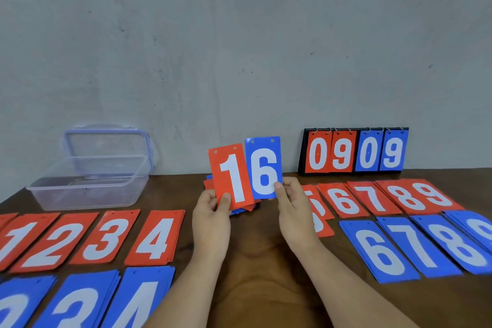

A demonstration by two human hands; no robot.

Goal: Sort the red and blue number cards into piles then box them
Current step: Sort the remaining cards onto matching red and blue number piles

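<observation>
**A:** What sits far left?

**B:** The clear box [87, 189], with its lid [106, 141] propped behind it against the wall. I see no cards in it, so I'd judge boxing comes last. Nearer, the red piles [106, 237] run 1 to 4 with the blue piles [80, 301] in front. They lie in number order, so each new card has an obvious home.

**A:** And the hands?

**B:** They're over the middle of the table [261, 261]. The left hand [211, 217] has its grip closed on the red 1 card [231, 176], thumb on the face near the bottom edge. The right hand [294, 210] pinches the blue 6 card [263, 168] the same way. Both cards stand upright, faces toward the camera, probably so they can be read. Just behind them lies a small mixed heap [210, 185], unsorted.

**A:** Where would they go?

**B:** Likely the 1 goes left and the 6 goes to the blue 6 pile [378, 250] on the right, which lies in front of the red 5-to-9 row [372, 197]. A flip scoreboard [354, 152] stands far right.
</observation>
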